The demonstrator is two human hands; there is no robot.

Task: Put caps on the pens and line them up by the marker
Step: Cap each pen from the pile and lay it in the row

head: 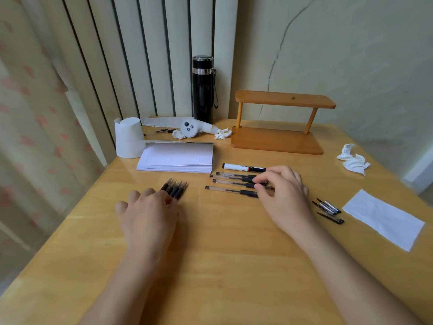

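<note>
Your left hand [147, 212] grips a bundle of slim uncapped pens [175, 188]; your right hand [282, 191] pinches a clear-barrelled pen [230, 191] beside the marker [243, 167] on the glossy wooden desk [222, 266].

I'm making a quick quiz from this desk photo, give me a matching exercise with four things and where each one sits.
Things:
1. black flask
2. marker
3. flat white paper
4. bundle of uncapped pens

Places:
A. right edge of the table
B. under the left hand's fingers
C. back, against the wall
D. just beyond the row of pens

Pairs: 1-C, 2-D, 3-A, 4-B
</note>
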